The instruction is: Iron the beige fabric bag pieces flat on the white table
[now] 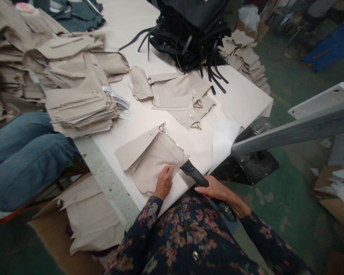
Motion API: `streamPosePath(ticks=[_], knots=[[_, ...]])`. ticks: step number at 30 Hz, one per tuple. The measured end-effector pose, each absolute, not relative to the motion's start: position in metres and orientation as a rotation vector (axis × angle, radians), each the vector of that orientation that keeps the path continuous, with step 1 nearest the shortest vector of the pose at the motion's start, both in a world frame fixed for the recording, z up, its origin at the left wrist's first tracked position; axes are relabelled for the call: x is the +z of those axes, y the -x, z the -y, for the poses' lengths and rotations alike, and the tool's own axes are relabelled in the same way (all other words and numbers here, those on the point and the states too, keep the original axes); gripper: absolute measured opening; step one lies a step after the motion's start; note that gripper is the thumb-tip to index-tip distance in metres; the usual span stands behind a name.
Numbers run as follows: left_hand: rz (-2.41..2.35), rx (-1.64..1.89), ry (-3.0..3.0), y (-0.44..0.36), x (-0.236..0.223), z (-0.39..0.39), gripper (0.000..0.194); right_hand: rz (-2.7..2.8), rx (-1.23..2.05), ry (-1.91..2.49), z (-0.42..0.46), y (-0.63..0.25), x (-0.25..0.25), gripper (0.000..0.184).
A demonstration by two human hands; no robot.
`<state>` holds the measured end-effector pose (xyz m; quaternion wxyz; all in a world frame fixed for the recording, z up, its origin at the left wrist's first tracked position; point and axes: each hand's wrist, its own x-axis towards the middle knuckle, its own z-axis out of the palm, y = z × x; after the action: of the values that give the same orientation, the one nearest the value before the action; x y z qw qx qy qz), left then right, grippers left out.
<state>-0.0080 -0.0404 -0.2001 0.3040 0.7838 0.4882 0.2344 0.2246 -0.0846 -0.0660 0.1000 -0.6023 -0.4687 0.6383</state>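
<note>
Two main stacks on the long white-topped work table (240, 100): beige fabric panels (80, 109) at L, black strapped bag pieces (189, 36) at far end. Co-worker's denim-clad knees (25, 160) just beside table edge, L side; cardboard box (43, 227) below w/ beige offcuts (91, 221). Loose panels (172, 91) mid-table, metal clips (197, 104) showing.

Nearest you: single beige panel (151, 164), flat on table, close to near edge; metal ring (162, 126) at top corner. Your left hand (164, 182) spread, palm down, pressing panel's lower part. Your right hand (215, 187) closed around handle of black hand tool (193, 172), exact type unclear; tip touching panel's R edge.

Risks (judged): tool tip slips if L-hand pressure eases, could mark or shift panel. Panel close to edge, so a pull toward you could drag it off. Ring could snag if panel slides. Elbow contact could topple L stack.
</note>
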Motion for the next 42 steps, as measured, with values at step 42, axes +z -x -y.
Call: streamPosePath(ticks=[42], knots=[[-1.444, 0.656, -1.891, -0.007, -0.198, 0.029, 0.045, 1.364, 1.729, 1.667, 0.031, -0.269, -0.093, 0.033]])
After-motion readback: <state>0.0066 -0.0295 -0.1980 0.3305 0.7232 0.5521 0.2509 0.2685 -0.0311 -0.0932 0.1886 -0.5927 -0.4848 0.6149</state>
